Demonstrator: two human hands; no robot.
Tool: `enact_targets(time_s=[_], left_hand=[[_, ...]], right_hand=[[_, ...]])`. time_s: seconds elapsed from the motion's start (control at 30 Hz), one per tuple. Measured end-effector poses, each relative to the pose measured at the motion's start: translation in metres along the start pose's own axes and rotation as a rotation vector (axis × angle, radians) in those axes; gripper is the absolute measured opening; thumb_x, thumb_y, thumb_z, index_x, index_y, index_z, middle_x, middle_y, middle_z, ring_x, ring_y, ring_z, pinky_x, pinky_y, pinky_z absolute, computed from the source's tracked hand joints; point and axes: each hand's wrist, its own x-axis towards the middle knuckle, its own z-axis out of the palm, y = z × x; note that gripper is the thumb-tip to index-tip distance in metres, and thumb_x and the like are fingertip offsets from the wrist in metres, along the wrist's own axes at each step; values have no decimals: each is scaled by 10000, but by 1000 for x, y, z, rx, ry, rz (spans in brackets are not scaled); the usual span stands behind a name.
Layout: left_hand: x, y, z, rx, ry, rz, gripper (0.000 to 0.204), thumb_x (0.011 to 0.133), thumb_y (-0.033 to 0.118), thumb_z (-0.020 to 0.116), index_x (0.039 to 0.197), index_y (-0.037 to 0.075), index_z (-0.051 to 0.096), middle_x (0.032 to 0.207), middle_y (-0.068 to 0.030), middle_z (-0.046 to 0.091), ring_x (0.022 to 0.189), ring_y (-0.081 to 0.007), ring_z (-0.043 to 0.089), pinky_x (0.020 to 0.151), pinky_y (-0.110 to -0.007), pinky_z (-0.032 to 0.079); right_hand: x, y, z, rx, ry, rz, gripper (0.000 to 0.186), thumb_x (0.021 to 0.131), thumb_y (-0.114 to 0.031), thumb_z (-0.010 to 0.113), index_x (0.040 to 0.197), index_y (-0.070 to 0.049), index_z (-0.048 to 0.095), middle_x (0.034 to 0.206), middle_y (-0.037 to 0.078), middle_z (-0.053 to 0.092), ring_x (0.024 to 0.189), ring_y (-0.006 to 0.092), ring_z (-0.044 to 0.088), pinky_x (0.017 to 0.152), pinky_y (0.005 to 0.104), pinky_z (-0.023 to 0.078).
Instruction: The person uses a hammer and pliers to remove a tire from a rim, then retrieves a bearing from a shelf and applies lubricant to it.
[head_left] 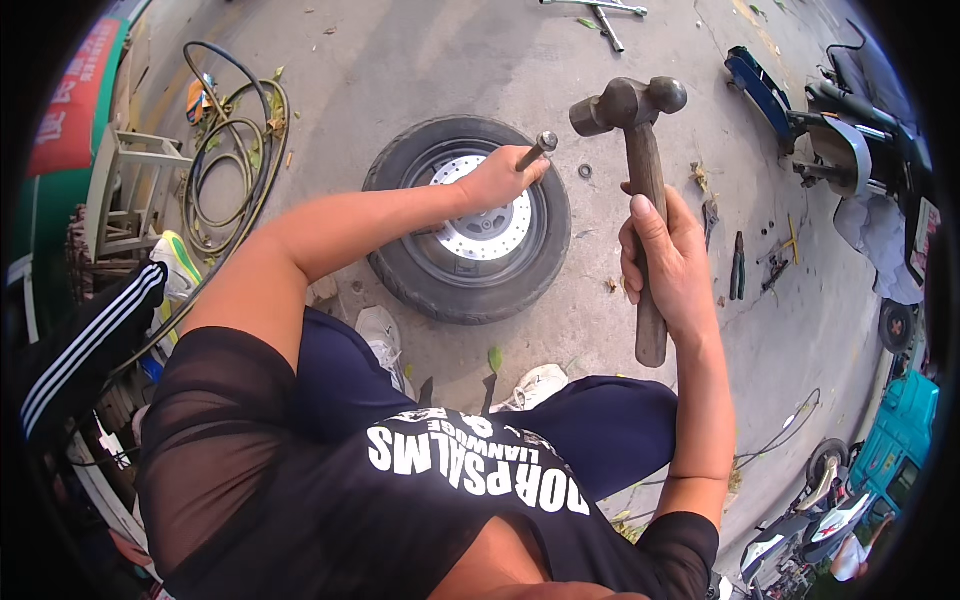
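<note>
My left hand (500, 180) grips a short metal rod (538, 150), angled with its round top up, over the far right part of a wheel that lies flat on the concrete. The wheel has a black tyre (410, 280) and a silver perforated brake disc (467, 240). My right hand (665, 255) is closed round the wooden handle of a ball-peen hammer (625, 105), its metal head raised to the right of the wheel. A small metal ring (586, 171) lies just right of the tyre. Whether the rod touches the hub is hidden by my left hand.
A coiled hose (240, 105) lies left, beside another person's sneaker (176, 262) and striped trouser leg. A cross wrench (605, 20) lies ahead. Pliers (738, 265) and other tools lie right, near a blue jack (755, 90) and two-wheelers (820, 520). Another person (852, 555) is at lower right.
</note>
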Motion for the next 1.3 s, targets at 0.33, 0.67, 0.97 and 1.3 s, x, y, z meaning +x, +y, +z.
enact_targets(time_s=[0.33, 0.67, 0.97, 1.3], left_hand=[[-22, -56, 11, 138, -40, -139, 293, 975, 240, 511, 802, 8, 556, 698, -83, 553, 690, -192, 528, 708, -360, 441], [2, 39, -18, 36, -83, -12, 295, 1004, 245, 478, 826, 21, 549, 627, 2, 455, 595, -100, 433, 578, -292, 381], [6, 202, -112, -621, -56, 164, 340, 1045, 274, 354, 890, 17, 514, 466, 71, 212, 375, -56, 196, 404, -246, 211], [-102, 184, -87, 441, -127, -413, 282, 906, 274, 635, 935, -3, 594, 724, -18, 533, 682, -111, 443, 631, -274, 390]], right_hand=[[-1, -11, 3, -66, 13, -10, 359, 995, -363, 520, 1067, -12, 503, 672, -1, 494, 447, 56, 461, 390, 224, 390], [-6, -6, 4, -5, 8, -43, 366, 1001, -338, 511, 1163, -10, 504, 663, 0, 490, 427, 55, 442, 366, 211, 355], [10, 65, -90, -135, 318, -54, 354, 963, -300, 584, 1161, -14, 519, 626, -1, 481, 445, 65, 471, 393, 241, 399], [-114, 386, -79, -790, 605, 407, 468, 837, -213, 638, 1222, -20, 456, 1011, 258, 627, 962, 446, 609, 810, 514, 488]])
